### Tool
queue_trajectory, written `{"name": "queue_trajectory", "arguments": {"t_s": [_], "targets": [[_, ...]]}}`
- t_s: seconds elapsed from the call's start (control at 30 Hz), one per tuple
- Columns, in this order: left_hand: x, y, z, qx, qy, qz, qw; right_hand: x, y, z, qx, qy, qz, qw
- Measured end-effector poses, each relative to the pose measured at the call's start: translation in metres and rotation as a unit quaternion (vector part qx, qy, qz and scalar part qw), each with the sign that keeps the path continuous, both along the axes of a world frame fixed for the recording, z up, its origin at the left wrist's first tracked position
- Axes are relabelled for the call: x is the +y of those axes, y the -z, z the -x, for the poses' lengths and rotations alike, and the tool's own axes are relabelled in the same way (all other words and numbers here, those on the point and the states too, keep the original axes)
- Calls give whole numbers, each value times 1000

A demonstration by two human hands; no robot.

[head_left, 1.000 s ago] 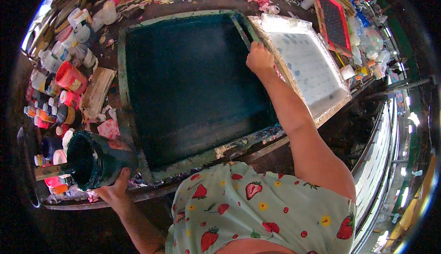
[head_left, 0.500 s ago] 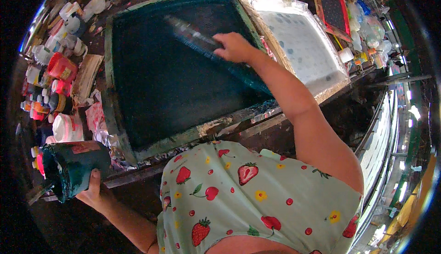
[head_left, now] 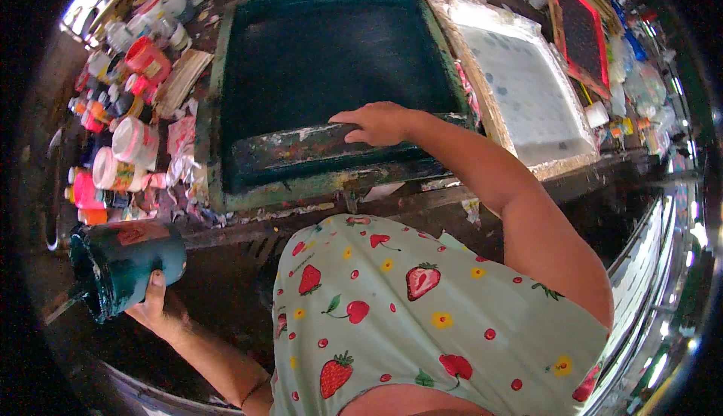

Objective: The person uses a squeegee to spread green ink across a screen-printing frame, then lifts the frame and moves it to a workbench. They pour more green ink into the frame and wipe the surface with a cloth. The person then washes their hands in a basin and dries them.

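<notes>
A wooden-framed printing screen [head_left: 331,54] lies before me, its mesh covered in dark green-blue ink. Across its near end runs a long, paint-stained squeegee [head_left: 282,147]. My right hand [head_left: 380,124] is closed over the squeegee's top edge, right of its middle. Off to the lower left, my left hand [head_left: 160,310] grips a dark green ink tub [head_left: 139,254] from below, its thumb up the side. The tub is tipped on its side, mouth facing left, with wet ink around the rim. A stick [head_left: 64,307] pokes out of the mouth.
Crowded paint jars and tubs [head_left: 135,143] line the left, beside a wood block [head_left: 183,81]. Right of the screen lies a second, pale screen [head_left: 520,85] in a wooden frame. Farther right is a red-edged screen [head_left: 578,28], near plastic bags [head_left: 644,85].
My right hand has drawn the squeegee from the screen's middle toward its near edge, and it now lies nearly crosswise. The left hand still holds the tipped tub. The view has shifted somewhat.
</notes>
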State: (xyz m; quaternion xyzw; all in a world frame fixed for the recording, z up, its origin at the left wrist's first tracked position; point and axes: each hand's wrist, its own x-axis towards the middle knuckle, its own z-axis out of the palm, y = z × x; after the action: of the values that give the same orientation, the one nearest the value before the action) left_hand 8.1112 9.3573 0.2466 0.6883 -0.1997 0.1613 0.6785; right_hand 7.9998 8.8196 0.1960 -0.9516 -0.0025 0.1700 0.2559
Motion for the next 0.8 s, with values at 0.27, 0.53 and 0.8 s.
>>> {"name": "queue_trajectory", "arguments": {"t_s": [0.27, 0.53, 0.8], "targets": [[9, -6, 68, 24, -41, -4, 999, -5, 13, -2, -17, 1, 14, 1000], [13, -22, 125, 34, -83, 19, 996, -57, 39, -45, 39, -38, -237, 970], [-42, -11, 98, 168, 16, 52, 984, -71, -66, -84, -139, 15, -270, 953]]}}
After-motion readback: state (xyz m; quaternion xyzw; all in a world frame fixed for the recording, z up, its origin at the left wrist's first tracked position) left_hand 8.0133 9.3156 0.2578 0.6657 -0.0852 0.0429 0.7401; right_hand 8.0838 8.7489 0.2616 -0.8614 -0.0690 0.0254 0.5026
